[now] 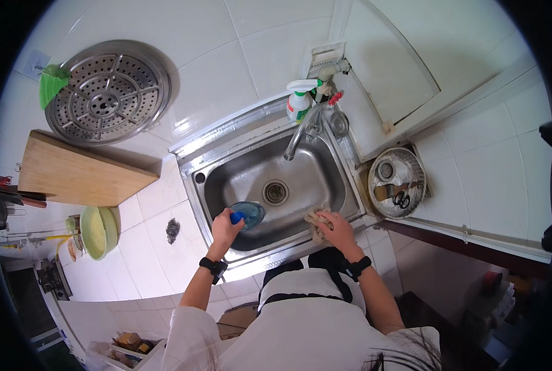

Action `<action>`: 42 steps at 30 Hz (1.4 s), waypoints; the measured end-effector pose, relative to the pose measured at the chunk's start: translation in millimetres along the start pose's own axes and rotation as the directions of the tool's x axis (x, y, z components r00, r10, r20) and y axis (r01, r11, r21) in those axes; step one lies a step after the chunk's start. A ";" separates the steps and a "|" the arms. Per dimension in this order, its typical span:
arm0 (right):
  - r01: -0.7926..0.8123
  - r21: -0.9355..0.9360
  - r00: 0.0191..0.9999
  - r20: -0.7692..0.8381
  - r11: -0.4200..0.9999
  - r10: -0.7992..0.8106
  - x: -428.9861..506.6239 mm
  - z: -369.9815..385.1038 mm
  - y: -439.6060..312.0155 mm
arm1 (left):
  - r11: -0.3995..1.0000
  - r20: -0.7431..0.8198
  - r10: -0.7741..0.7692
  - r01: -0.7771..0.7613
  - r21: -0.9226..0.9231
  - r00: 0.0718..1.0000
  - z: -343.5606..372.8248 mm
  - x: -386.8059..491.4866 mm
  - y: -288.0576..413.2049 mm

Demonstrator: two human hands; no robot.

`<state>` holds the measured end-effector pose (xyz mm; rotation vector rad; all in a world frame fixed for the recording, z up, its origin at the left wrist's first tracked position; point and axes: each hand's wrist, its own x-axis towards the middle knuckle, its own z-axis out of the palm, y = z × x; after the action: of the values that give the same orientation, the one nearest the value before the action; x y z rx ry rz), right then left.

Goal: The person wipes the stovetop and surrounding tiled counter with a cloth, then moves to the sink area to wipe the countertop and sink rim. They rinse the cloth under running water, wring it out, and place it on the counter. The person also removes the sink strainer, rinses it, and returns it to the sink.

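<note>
My left hand grips a clear bluish bottle near its blue cap, over the left part of the sink basin. The bottle lies tilted, its body pointing toward the drain. On the right, my right hand holds a crumpled beige cloth at the front right rim of the stainless steel sink. Part of the cloth is hidden under my fingers. A metal faucet with a red handle reaches over the basin from the back right corner.
A spray bottle stands behind the basin. Left of the sink lies a steel wool scourer, with a green basin and a wooden cutting board farther left. A perforated steamer plate leans at the wall. Scissors lie in a round basket.
</note>
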<state>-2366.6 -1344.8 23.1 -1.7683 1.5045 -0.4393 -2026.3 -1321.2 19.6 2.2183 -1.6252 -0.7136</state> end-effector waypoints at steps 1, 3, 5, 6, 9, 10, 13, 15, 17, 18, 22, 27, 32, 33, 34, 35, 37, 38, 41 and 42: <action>-0.009 0.002 1.000 0.010 1.000 0.009 -0.4 0.0 -0.7 | 1.000 0.005 -0.009 0.009 0.004 1.000 3.8 -1.9 -3.5; -0.029 0.014 0.999 0.021 0.999 0.029 -1.4 0.7 -2.5 | 1.000 0.026 -0.013 0.013 0.013 1.000 7.1 -5.2 -9.9; -0.029 0.000 0.999 0.025 1.000 0.029 -1.2 2.2 -4.2 | 1.000 0.037 -0.018 0.017 0.016 0.999 8.9 -9.2 -13.8; -0.024 -0.005 0.999 0.025 1.000 0.024 -0.4 3.2 -4.8 | 1.000 0.041 -0.016 0.015 0.014 0.999 10.3 -10.5 -14.2; -0.010 0.014 0.998 0.059 1.000 0.010 3.7 6.4 -5.7 | 0.999 0.069 0.002 -0.004 0.033 0.998 13.3 -11.7 -13.6; -0.001 0.014 0.998 0.059 1.000 0.000 5.5 7.1 -5.4 | 0.998 0.090 0.006 -0.012 0.064 0.996 13.8 -9.8 -12.6; 0.030 0.025 0.999 0.033 0.999 -0.031 11.5 7.9 -3.8 | 0.976 0.180 -0.013 -0.027 0.218 0.984 12.8 -3.1 -6.3; 0.014 0.041 1.000 0.022 0.999 -0.015 15.0 6.3 -1.8 | 0.943 0.203 -0.038 -0.032 0.331 0.978 10.2 0.5 2.9; -0.016 0.063 0.999 0.031 0.998 0.014 18.1 2.5 1.1 | 0.926 0.126 0.099 -0.138 0.352 0.987 5.2 5.4 17.0; -0.014 0.069 0.999 0.036 0.998 0.011 18.9 0.0 2.7 | 0.918 0.063 0.204 -0.214 0.334 0.977 1.7 8.6 25.7; -0.062 0.071 0.997 0.050 0.996 0.058 24.0 -13.0 9.3 | 0.952 -0.077 0.306 -0.303 0.048 0.949 -22.9 39.6 67.0; -0.018 0.116 0.999 -0.044 0.993 0.024 29.6 -34.3 17.8 | 0.920 -0.218 0.341 -0.372 -0.121 0.914 -58.4 106.8 114.8; 0.001 0.172 0.994 -0.111 0.985 0.019 27.4 -52.5 22.0 | 0.891 -0.103 0.280 -0.298 -0.343 0.954 -58.2 194.5 154.5; -0.006 0.166 0.993 -0.119 0.986 0.026 25.3 -55.2 22.4 | 0.883 -0.086 0.279 -0.291 -0.369 0.956 -53.6 206.4 160.8; -0.014 0.159 0.992 -0.125 0.987 0.034 22.4 -57.7 23.0 | 0.874 -0.100 0.287 -0.303 -0.379 0.953 -47.4 214.8 166.5; -0.030 0.166 0.990 -0.134 0.986 0.052 18.9 -59.8 23.4 | 0.867 -0.111 0.284 -0.304 -0.395 0.952 -40.5 221.2 172.0; -0.061 0.180 0.985 -0.147 0.982 0.088 10.3 -63.8 24.5 | 0.855 -0.155 0.308 -0.345 -0.387 0.939 -28.6 231.8 182.2; -0.054 0.175 0.981 -0.172 0.983 0.085 5.6 -65.6 25.1 | 0.849 -0.187 0.336 -0.383 -0.363 0.923 -23.2 236.2 187.1; -0.061 0.166 0.968 -0.232 0.984 0.099 -8.1 -70.4 26.9 | 0.836 -0.245 0.424 -0.481 -0.263 0.872 -11.4 251.5 199.8; -0.076 0.168 0.962 -0.246 0.983 0.116 -12.1 -71.6 27.3 | 0.821 -0.276 0.470 -0.529 -0.213 0.839 -7.9 256.8 203.7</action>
<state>-2437.4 -1357.0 52.5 -1.5534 1.6749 -0.7381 -2123.9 -1629.2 75.6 1.5048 -1.7615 -0.4969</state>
